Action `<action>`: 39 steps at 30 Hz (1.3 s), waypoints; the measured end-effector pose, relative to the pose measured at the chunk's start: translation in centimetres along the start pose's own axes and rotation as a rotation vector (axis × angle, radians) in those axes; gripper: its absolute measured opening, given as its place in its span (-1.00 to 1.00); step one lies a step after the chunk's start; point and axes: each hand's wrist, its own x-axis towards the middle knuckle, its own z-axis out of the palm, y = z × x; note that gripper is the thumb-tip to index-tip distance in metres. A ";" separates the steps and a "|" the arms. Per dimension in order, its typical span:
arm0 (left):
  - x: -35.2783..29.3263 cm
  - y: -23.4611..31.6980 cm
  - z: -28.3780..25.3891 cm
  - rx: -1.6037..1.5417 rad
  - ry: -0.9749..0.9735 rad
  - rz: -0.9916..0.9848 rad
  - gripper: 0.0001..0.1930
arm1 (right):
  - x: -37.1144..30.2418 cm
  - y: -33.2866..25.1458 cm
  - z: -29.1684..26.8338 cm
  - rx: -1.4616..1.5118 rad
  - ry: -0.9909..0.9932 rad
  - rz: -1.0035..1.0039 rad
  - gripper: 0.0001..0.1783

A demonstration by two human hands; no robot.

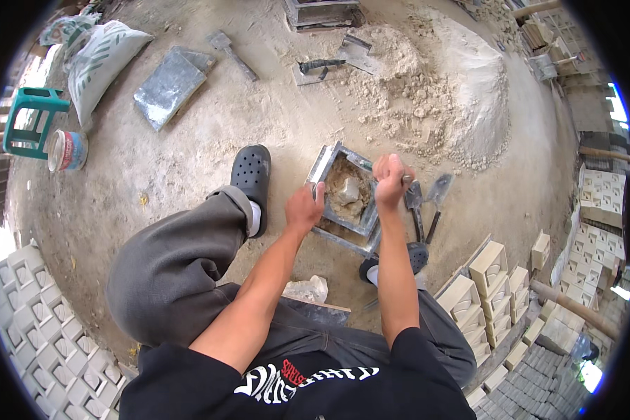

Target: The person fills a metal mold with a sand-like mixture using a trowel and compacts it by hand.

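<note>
A square metal mould frame [322, 164] rests on the ground between my feet, with loose sandy mix and a pale lump [348, 189] inside. My left hand [305, 208] is closed on its left wall, thumb up along the edge. Over the right wall, my right hand [392, 180] is in a fist around a short-handled tool [407, 179]. Only the handle's end shows clearly; the fist hides most of the tool, so its kind is unclear. Just right of that hand lie two small trowels, one [414, 197] nearer and another [439, 189] farther right.
A sand heap [469, 98] spreads at the far right, beside a steel float [357, 52] and a black-handled float [320, 66]. Flat plates [169, 85], a green stool [35, 119], a bucket [68, 150] and a sack [101, 66] stand left. Cast blocks [486, 266] are stacked near right.
</note>
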 end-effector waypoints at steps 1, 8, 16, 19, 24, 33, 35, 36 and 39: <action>-0.3 0.3 0.4 -0.024 0.016 0.009 -0.49 | -0.7 1.3 -1.0 0.092 0.024 -0.045 -0.52; -0.8 0.1 -0.5 0.036 -0.016 -0.027 -0.51 | -0.3 -2.4 2.1 -0.110 -0.051 0.063 -0.54; -0.6 0.1 -0.7 -0.003 0.007 -0.008 -0.53 | 0.2 -0.7 2.5 -0.232 -0.153 0.037 -0.53; -0.9 2.0 -0.4 -0.062 0.007 -0.039 -0.54 | -0.6 3.0 -0.4 -0.395 -0.146 -0.231 -0.57; -1.3 -0.6 0.1 -0.039 0.033 -0.044 -0.53 | -0.9 1.2 2.7 -0.219 -0.118 0.106 -0.52; -1.9 -0.9 0.2 -0.121 0.126 -0.042 -0.54 | -0.5 -0.2 2.4 -0.044 -0.081 0.180 -0.55; -1.1 -0.2 0.0 -0.124 0.156 -0.021 -0.54 | -1.1 -0.9 2.2 0.022 -0.107 0.115 -0.55; -1.1 0.1 0.2 -0.129 0.140 -0.036 -0.54 | -1.7 0.7 1.3 -0.003 -0.120 0.031 -0.53; -1.4 0.6 0.5 -0.138 0.123 -0.028 -0.54 | -2.3 2.6 0.2 -0.145 -0.079 0.027 -0.51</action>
